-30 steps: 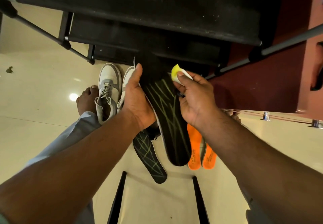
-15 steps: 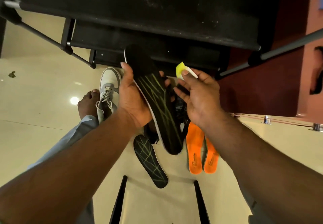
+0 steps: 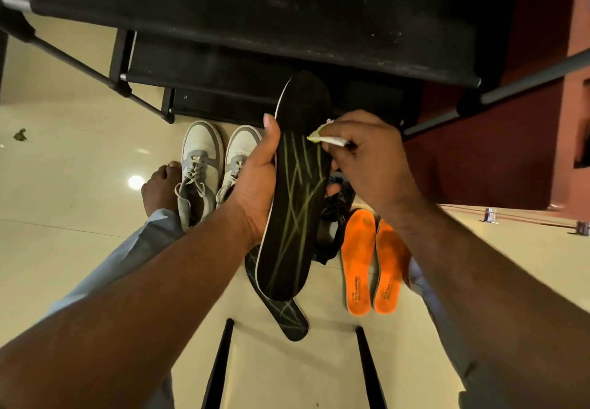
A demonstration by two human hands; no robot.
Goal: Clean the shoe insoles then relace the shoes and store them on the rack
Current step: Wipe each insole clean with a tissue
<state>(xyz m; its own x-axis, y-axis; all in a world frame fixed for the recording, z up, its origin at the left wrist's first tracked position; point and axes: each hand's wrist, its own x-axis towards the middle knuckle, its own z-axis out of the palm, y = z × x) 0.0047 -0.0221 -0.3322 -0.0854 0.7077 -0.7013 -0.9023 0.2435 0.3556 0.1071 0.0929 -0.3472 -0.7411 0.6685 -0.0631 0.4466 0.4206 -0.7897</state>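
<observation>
Shoe gear on floor below rack, one insole held mid-frame.

Rack [image 3: 287,19] across top of frame. Held insole [image 3: 297,191] at centre, between left hand [image 3: 255,191] on its left edge and right hand [image 3: 370,166] at its upper right, wipe [image 3: 325,138] pinched against its surface. Second insole [image 3: 284,313] on floor beneath and below held one. Pair of sneakers [image 3: 210,166] left of centre, bare foot [image 3: 159,188] just left of them. Pair of insoles [image 3: 373,261] side by side, right of centre. Dark shoe [image 3: 332,217] behind held insole, mostly hidden.
</observation>
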